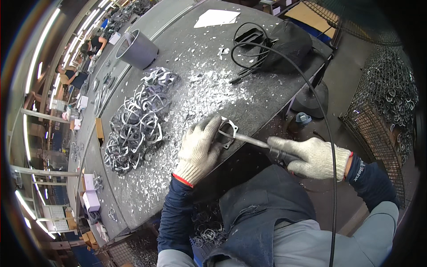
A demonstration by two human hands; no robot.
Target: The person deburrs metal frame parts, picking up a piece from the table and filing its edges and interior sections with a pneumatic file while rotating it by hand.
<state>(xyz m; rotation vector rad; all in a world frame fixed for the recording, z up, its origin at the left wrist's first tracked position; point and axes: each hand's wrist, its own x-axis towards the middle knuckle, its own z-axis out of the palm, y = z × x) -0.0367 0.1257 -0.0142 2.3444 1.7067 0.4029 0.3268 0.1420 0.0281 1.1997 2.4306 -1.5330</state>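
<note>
Casting (227, 132) is partly hidden under the left hand (199, 149), which clamps it; right hand (311, 156) grips a tool (253, 141) closed. White boxes (90, 196) far left, labels unreadable.

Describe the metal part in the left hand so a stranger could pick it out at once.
Start at the dark workbench strewn with silver shavings and go to its near edge. There the gloved left hand grips a ring-shaped metal casting, with the right hand pressing a slim tool into it. Unlike the heaped castings further left, it is single and held.
</note>
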